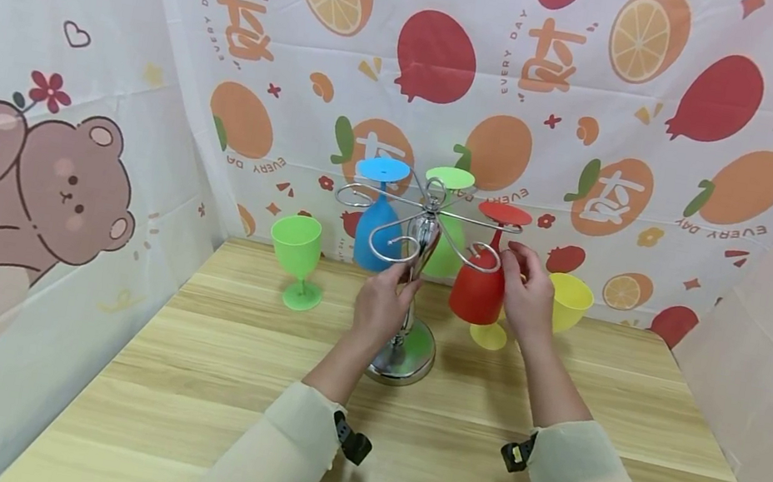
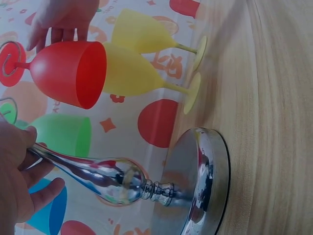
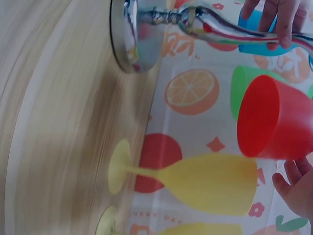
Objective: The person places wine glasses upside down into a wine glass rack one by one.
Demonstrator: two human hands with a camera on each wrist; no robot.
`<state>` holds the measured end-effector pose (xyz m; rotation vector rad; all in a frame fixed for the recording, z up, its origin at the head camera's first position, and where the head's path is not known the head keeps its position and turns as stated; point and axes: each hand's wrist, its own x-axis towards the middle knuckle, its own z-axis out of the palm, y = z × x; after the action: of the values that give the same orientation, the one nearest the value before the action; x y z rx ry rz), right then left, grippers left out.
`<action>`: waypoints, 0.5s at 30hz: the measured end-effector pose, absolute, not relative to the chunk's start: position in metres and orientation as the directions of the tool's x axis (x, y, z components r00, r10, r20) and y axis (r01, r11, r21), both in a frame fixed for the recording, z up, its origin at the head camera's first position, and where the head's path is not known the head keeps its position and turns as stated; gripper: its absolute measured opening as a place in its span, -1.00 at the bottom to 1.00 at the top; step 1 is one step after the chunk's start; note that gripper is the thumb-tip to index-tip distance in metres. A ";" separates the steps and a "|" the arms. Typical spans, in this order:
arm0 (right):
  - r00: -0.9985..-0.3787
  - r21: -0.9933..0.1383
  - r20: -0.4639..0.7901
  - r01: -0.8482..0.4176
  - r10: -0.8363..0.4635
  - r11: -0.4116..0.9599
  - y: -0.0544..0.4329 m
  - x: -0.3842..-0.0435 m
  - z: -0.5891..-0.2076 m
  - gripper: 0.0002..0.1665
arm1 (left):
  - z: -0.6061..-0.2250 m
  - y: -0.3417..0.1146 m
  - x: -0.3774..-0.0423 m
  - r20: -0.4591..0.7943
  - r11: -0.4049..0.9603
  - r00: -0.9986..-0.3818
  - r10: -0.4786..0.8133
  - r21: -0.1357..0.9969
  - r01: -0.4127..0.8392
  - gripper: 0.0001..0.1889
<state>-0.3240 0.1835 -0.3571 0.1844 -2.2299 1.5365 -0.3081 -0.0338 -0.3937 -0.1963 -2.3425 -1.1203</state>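
My left hand [image 1: 382, 304] grips the upper post of a chrome goblet rack [image 1: 406, 354], thumb on one side and fingers around the other. A red goblet [image 1: 477, 289] hangs upside down by its foot from the rack's right-hand hooks. At its right side is my right hand [image 1: 530, 293], with loosely extended fingers right at the bowl, as the left wrist view also shows. A blue goblet [image 1: 376, 231] and a light green goblet [image 1: 443, 254] hang inverted from the rack's rear left and back hooks. The front curled hooks hold no goblets.
A green goblet [image 1: 298, 248] stands upright on the wooden table [image 1: 242, 387] to the left. Two yellow goblets [image 3: 210, 183] stand upright behind the right hand, partly hidden in the head view. A printed cloth [image 1: 439, 55] backs the table, with more cloth at both sides.
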 end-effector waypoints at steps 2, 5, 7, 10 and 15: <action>-0.890 -0.839 0.435 -0.348 0.133 0.419 0.189 -0.325 -0.359 -0.41 | -0.395 -0.034 -0.308 0.524 0.643 -0.846 -0.100 0.682 0.347 -0.78; -0.877 -0.806 0.462 -0.352 0.133 0.476 0.198 -0.326 -0.361 -0.40 | -0.395 -0.033 -0.308 0.524 0.638 -0.846 -0.102 0.686 0.349 -0.78; -0.872 -0.783 0.472 -0.349 0.127 0.514 0.205 -0.327 -0.362 -0.40 | -0.396 -0.033 -0.309 0.524 0.635 -0.846 -0.100 0.689 0.351 -0.79; -0.870 -0.743 0.481 -0.340 0.107 0.576 0.215 -0.331 -0.366 -0.43 | -0.396 -0.034 -0.309 0.517 0.638 -0.850 -0.098 0.688 0.345 -0.79; -0.875 -0.629 0.483 -0.321 0.032 0.708 0.224 -0.341 -0.368 -0.46 | -0.397 -0.034 -0.310 0.517 0.649 -0.850 -0.100 0.681 0.338 -0.78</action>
<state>-0.3408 0.2241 -0.3675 0.2217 -2.4494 1.0235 -0.3101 -0.0341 -0.3969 -0.1848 -2.3460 -1.1161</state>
